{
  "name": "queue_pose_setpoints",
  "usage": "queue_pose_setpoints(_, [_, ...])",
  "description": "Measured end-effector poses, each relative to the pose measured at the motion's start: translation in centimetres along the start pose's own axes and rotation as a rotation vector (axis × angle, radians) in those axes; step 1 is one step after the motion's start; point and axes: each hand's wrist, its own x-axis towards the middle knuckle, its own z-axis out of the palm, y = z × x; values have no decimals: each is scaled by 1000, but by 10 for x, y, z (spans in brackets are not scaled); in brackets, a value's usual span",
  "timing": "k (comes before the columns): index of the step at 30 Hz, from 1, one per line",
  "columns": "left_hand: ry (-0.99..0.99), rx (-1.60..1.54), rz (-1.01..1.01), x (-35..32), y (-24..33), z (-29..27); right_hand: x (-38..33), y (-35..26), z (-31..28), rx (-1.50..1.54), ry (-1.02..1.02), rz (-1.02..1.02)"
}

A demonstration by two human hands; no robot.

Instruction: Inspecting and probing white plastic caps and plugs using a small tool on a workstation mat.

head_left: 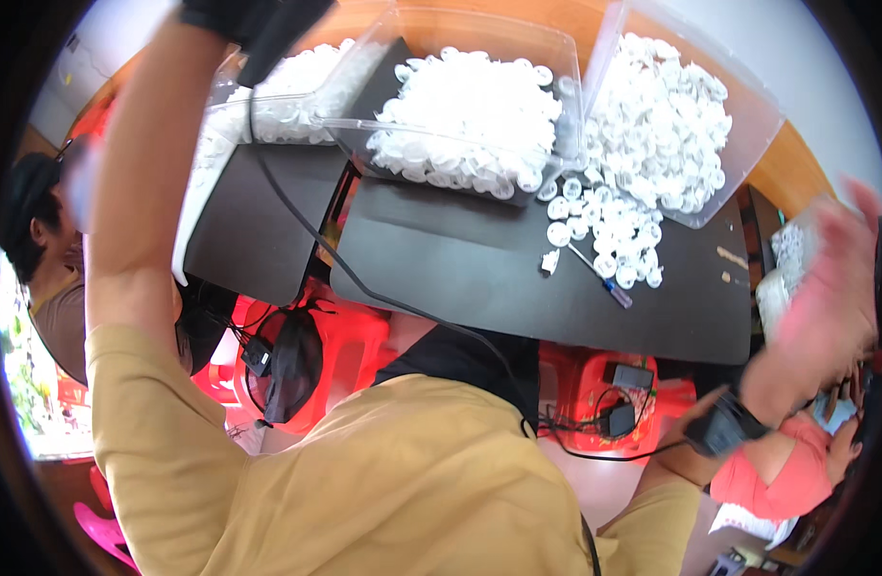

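My left arm (139,192) is raised at the upper left, and a black wrist device (254,24) with a cable shows at the top edge. The left hand itself is out of the picture. My right hand (830,288) is lifted beyond the table's right end, holding nothing I can make out; motion smears its fingers. Its wrist wears another black device (724,422). Nearest on the table lies a pile of small round white plastic parts (614,226). Beside them are a screwdriver (609,281) with a blue and clear handle and a single white part (550,261).
Clear plastic bins (571,96) heaped with white parts stand along the back of the dark table (441,259). A black cable (340,261) crosses in front of me. Red stools (350,360) stand below. Other people sit at left (62,288) and right (782,470).
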Motion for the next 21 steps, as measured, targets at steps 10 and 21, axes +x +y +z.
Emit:
queue_pose_setpoints(10, [-387,326,-513,-9,-87,88,-89,23,163,-28,-588,-171])
queue_pose_setpoints(21, [-274,262,-757,-16,-128,120,-110,27,182,-27,-543,-148])
